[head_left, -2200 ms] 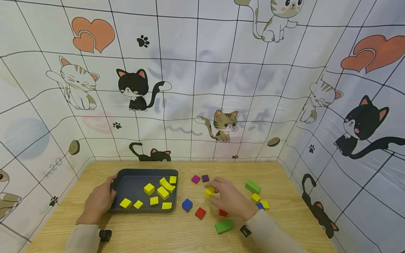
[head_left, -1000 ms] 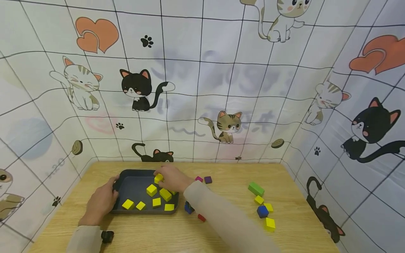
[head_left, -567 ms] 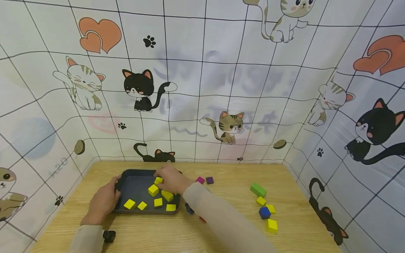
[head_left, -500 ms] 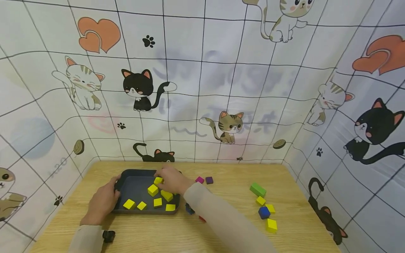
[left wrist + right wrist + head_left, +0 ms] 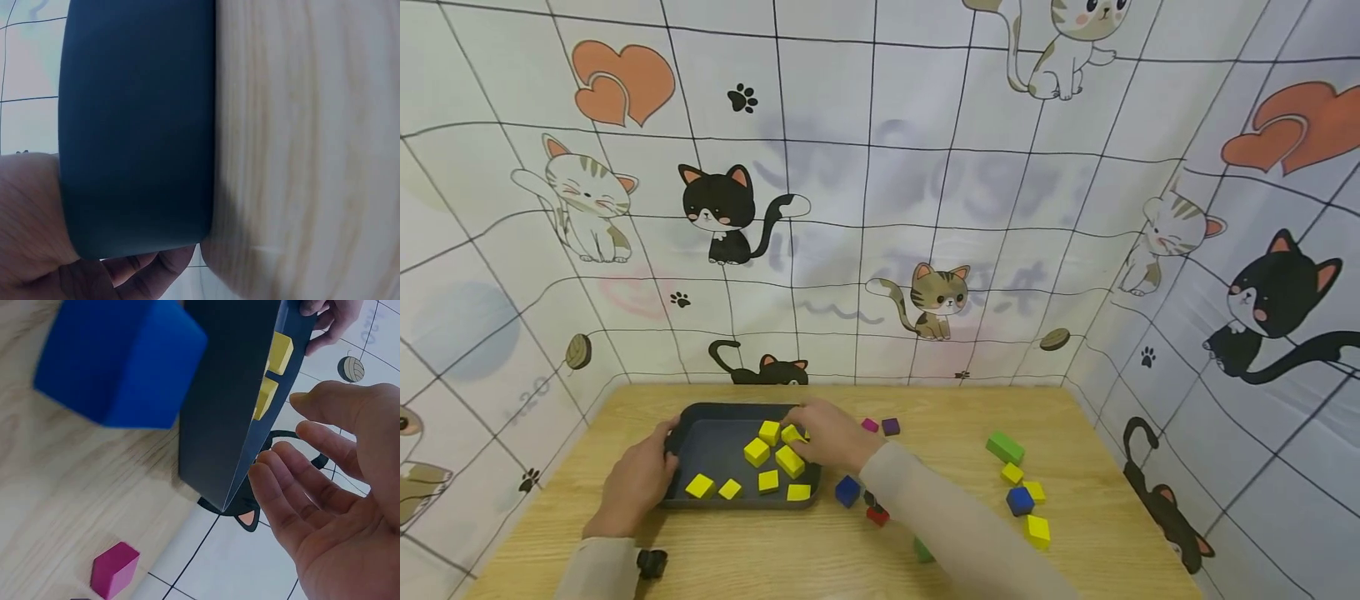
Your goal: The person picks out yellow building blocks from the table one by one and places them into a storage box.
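A dark tray (image 5: 715, 446) sits on the wooden table and holds several yellow blocks (image 5: 757, 452). My left hand (image 5: 638, 479) grips the tray's left edge, thumb on the rim; the left wrist view shows the tray wall (image 5: 137, 125) with my fingers (image 5: 144, 272) curled round its corner. My right hand (image 5: 826, 433) hovers at the tray's far right corner, next to a yellow block (image 5: 791, 433). In the right wrist view that hand (image 5: 337, 487) is spread and holds nothing, beside the tray wall (image 5: 228, 394).
Right of the tray lie a blue cube (image 5: 847, 490), a red cube (image 5: 877, 515), a magenta cube (image 5: 870, 425) and a purple cube (image 5: 891, 426). Further right are a green block (image 5: 1004, 447), yellow cubes (image 5: 1038, 530) and another blue cube (image 5: 1020, 500). Cat-print cloth walls surround the table.
My right hand carried a yellow block from the table's middle into the tray, let go of it, and has drawn back slightly to the right. The left hand stayed on the tray.
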The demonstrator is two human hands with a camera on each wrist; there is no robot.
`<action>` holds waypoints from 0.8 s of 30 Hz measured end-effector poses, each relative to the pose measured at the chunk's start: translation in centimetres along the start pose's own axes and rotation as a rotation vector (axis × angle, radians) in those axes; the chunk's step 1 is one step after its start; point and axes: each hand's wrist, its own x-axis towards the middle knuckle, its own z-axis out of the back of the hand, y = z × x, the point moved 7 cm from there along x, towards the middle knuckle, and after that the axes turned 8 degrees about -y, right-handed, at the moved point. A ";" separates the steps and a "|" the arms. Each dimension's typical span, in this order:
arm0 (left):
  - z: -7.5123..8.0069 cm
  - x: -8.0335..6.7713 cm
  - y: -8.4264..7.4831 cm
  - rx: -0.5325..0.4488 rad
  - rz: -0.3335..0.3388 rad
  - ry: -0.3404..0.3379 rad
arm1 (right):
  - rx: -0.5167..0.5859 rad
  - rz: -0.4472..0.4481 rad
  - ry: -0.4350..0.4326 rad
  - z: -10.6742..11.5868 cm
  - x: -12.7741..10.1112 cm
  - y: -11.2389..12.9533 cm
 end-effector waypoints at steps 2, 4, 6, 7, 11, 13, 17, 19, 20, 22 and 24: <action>0.0 0.0 0.0 0.002 0.002 0.002 | 0.000 -0.003 -0.002 0.2 -0.5 -0.2; 0.0 0.0 0.0 0.002 0.002 0.005 | 0.005 -0.003 0.000 0.3 -1.1 -0.5; 0.0 0.0 0.0 0.000 0.003 0.010 | 0.016 -0.005 -0.002 0.4 -1.6 -0.9; 0.0 0.0 0.0 -0.001 0.005 0.012 | 0.025 -0.010 -0.003 0.5 -1.9 -1.1; 0.0 0.0 0.1 -0.005 0.018 0.024 | 0.032 -0.058 0.003 0.7 -3.1 -2.1; 0.0 -0.1 0.1 -0.006 0.025 0.032 | 0.026 -0.076 0.003 0.9 -3.7 -2.5; 0.0 0.0 0.2 -0.003 0.027 0.031 | 0.029 -0.078 -0.016 1.4 -5.2 -3.4; -0.1 0.0 0.2 -0.003 0.024 0.030 | 0.046 -0.078 -0.031 1.8 -5.9 -3.8; -0.1 0.0 0.2 -0.003 0.022 0.030 | 0.050 -0.080 -0.037 1.9 -6.4 -4.0; -0.1 0.0 0.2 -0.003 0.022 0.031 | 0.065 -0.092 -0.046 2.3 -7.2 -4.5; -0.1 0.0 0.1 -0.005 0.019 0.033 | 0.053 -0.100 -0.063 2.7 -8.1 -5.0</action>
